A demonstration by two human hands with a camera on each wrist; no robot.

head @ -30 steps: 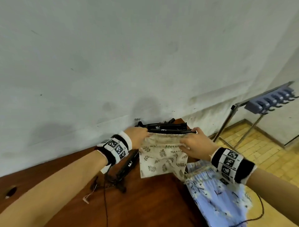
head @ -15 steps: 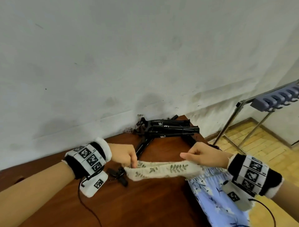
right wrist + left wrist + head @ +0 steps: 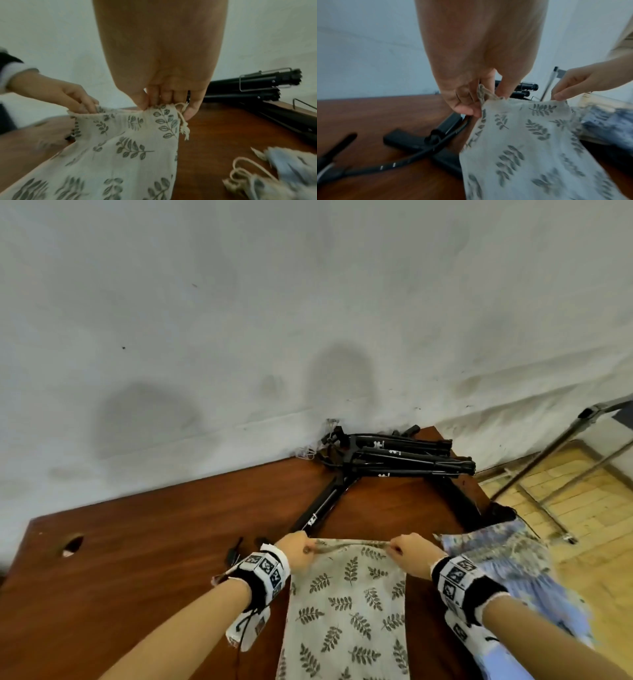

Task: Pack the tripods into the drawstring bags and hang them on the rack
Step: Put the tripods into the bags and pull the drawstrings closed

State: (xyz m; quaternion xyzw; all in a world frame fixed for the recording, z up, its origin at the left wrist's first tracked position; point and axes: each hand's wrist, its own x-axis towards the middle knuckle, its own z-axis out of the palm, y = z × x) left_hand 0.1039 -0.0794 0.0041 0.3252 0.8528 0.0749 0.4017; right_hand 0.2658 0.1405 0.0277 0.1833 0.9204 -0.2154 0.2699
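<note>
A cream drawstring bag with a green leaf print (image 3: 347, 607) (image 3: 529, 148) (image 3: 120, 148) hangs toward me over the brown table (image 3: 154, 559). My left hand (image 3: 297, 549) (image 3: 471, 102) pinches the left corner of its mouth. My right hand (image 3: 409, 553) (image 3: 164, 102) pinches the right corner, beside the knotted cord (image 3: 184, 127). Several folded black tripods (image 3: 394, 457) (image 3: 257, 86) lie stacked at the table's far edge by the wall. One more tripod (image 3: 322, 508) (image 3: 426, 143) reaches from that stack to just beyond my left hand.
A blue floral drawstring bag (image 3: 507, 566) (image 3: 283, 169) lies at the table's right edge, next to my right wrist. The metal rack's legs (image 3: 548, 460) stand on the tiled floor to the right. A cable hole (image 3: 72, 544) sits near the table's left end. A grey wall rises behind.
The bag went from held up at the tripod stack, to a stretched strip over the table, to hanging toward me. Both hands pulled back from the stack.
</note>
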